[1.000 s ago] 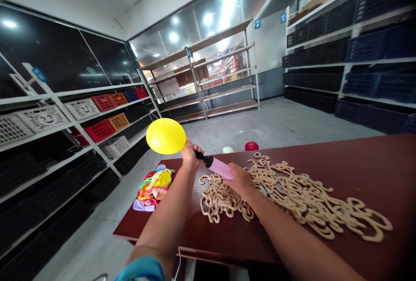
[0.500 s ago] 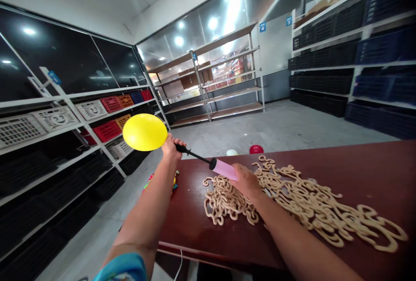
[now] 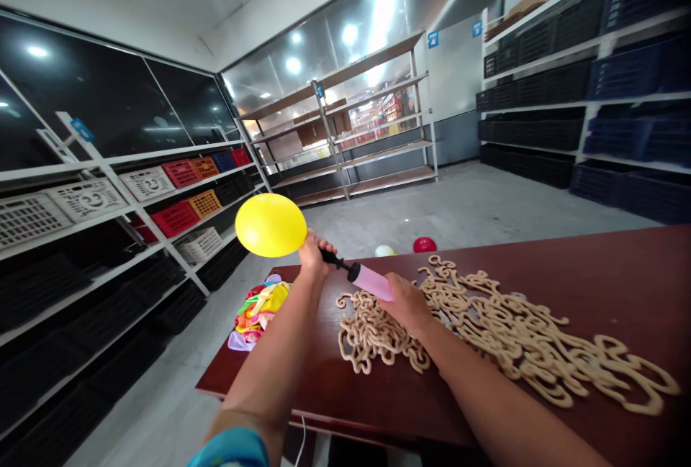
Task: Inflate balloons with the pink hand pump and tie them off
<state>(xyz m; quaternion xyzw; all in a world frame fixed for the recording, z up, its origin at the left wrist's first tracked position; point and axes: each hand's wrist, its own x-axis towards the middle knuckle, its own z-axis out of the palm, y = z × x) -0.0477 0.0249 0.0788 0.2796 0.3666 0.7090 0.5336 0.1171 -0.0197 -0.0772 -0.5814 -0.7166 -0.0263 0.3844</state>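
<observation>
My left hand [image 3: 314, 255] is closed around the black end of a hand balloon pump [image 3: 372, 282], right at the neck of an inflated yellow balloon [image 3: 271, 225]. The balloon sticks out to the left of that hand. Wrapped around the pump's pink barrel is my right hand [image 3: 406, 301]. Only a short piece of black rod shows between the barrel and my left hand. Below and beside my right hand lie heaps of tan, curly cord-like pieces [image 3: 518, 337]. A pile of uninflated balloons [image 3: 259, 312] in many colours lies left of my left forearm.
The dark red table [image 3: 335, 395] spans the front. On the floor beyond its far edge are a red balloon [image 3: 425, 245] and a pale one [image 3: 384, 251]. Shelves with crates [image 3: 178, 218] stand at left, dark crates [image 3: 545, 125] at right, and a metal rack [image 3: 378, 183] behind.
My left hand has moved right, toward my right hand, bringing the yellow balloon along. The pump's rod has slid into the barrel. More of the uninflated balloon pile now shows.
</observation>
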